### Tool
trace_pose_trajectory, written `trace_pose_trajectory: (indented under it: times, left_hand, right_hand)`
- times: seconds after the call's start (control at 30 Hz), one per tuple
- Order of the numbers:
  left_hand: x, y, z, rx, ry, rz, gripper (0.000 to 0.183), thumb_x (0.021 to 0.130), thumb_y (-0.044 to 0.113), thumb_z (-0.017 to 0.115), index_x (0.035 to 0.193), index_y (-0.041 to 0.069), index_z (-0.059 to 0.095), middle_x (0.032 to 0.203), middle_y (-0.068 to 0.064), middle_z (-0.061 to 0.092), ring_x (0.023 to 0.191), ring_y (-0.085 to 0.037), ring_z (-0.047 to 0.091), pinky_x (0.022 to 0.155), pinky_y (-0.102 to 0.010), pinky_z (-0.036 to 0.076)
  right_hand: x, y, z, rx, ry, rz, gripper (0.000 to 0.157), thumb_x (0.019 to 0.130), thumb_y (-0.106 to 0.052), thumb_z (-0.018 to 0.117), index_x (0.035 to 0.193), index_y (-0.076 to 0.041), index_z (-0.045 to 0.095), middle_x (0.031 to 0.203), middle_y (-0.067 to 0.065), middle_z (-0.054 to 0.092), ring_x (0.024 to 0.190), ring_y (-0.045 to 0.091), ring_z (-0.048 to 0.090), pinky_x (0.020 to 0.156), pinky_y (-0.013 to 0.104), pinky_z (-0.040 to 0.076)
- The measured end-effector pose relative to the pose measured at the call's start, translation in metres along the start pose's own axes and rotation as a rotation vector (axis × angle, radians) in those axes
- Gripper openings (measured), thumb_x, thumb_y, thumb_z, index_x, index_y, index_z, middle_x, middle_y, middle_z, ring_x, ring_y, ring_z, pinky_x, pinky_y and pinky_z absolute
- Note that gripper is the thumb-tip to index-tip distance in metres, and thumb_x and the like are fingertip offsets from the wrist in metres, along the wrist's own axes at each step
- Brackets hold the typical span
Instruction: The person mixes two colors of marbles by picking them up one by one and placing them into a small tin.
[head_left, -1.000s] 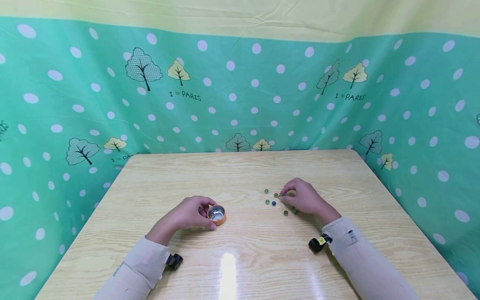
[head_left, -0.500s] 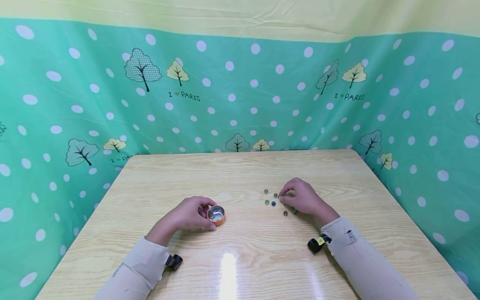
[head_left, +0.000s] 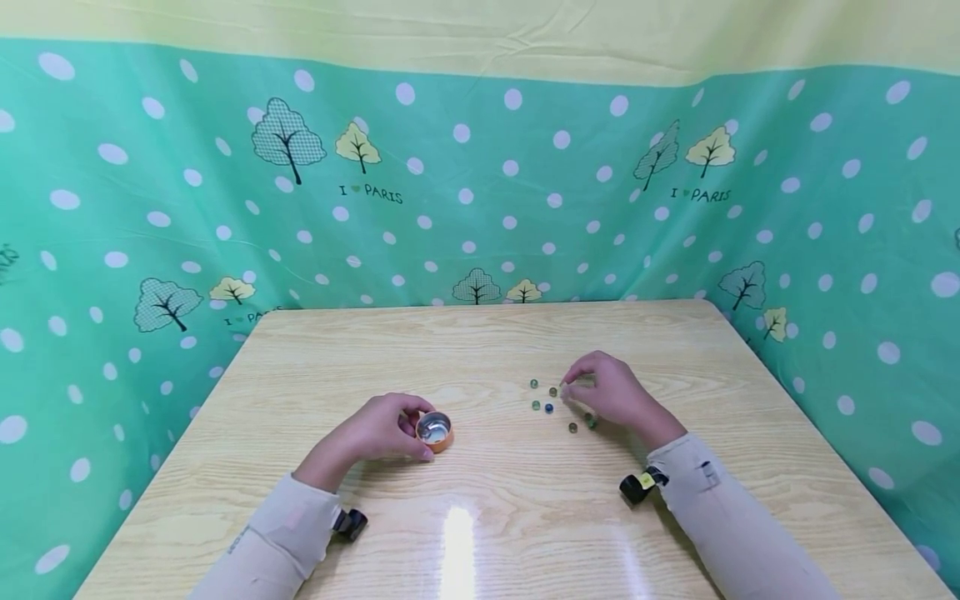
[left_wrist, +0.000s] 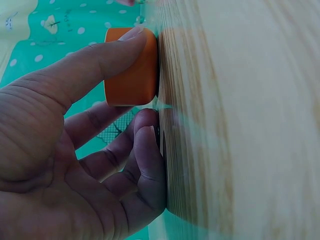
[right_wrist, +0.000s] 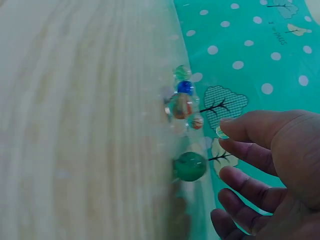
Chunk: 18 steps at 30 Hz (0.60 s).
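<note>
1. Cup (head_left: 435, 430): small, round, orange outside, bright metal within; stands upright on the table (head_left: 480, 350), mouth up, left of the marbles and well apart from them; its wall looks smooth and plain from the left wrist.
2. Held marble (right_wrist: 221, 132): clear glass with a pale greenish tint; at the tips of the right thumb and forefinger; looks just clear of the table, beside the loose ones.
3. Loose marbles (head_left: 536, 406): a loose scatter on the table, mostly left of and below the right hand; glassy, chiefly green and olive; blue marble (head_left: 549, 408) among them; some with reddish streaks in the right wrist view; green marble (right_wrist: 191, 166) largest there, being nearest that camera.
4. Left hand (head_left: 387, 427): part closed about the cup; thumb laid along the near wall, forefinger at the far side; remaining fingers bent in, low by the tabletop; forearm slants in from lower left.
5. Right hand (head_left: 611, 392): thumb and forefinger nearly together, pinching the held marble; other three fingers fanned and gently bent, touching nothing visible; hand points left, forearm reaching in from lower right.
6. Sleeves (head_left: 731, 508): pale, both; black camera (head_left: 636, 489) strapped at the right wrist, another (head_left: 351, 524) at the left.
</note>
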<state>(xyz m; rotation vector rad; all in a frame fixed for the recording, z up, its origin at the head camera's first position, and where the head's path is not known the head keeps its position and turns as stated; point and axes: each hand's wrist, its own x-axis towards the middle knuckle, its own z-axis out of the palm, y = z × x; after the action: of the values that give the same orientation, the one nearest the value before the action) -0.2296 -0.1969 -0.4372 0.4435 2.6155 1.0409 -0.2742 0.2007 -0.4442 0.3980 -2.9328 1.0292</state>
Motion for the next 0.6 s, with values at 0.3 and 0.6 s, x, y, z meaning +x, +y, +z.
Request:
trace_pose_trajectory:
  times: [0.3, 0.6]
  left_hand:
    - [0.0, 0.0, 0.0, -0.002, -0.009, 0.017, 0.062, 0.066, 0.026, 0.1, 0.12, 0.016, 0.072, 0.098, -0.006, 0.066, 0.083, -0.018, 0.059, 0.072, -0.032, 0.052]
    - [0.001, 0.0, 0.0, 0.004, 0.0, -0.006, 0.061, 0.065, 0.028, 0.1, 0.119, 0.019, 0.073, 0.1, -0.004, 0.065, 0.084, -0.018, 0.06, 0.073, -0.03, 0.052]
  right_hand:
    - [0.001, -0.006, -0.011, 0.049, 0.022, -0.027, 0.008, 0.095, -0.025, 0.075, 0.101, -0.02, 0.077, 0.127, 0.008, 0.064, 0.124, 0.032, 0.059, 0.101, 0.054, 0.052]
    - [0.003, -0.012, -0.01, 0.071, 0.037, -0.033, 0.007, 0.094, -0.026, 0.077, 0.099, -0.022, 0.077, 0.128, 0.006, 0.063, 0.125, 0.031, 0.058, 0.101, 0.055, 0.053]
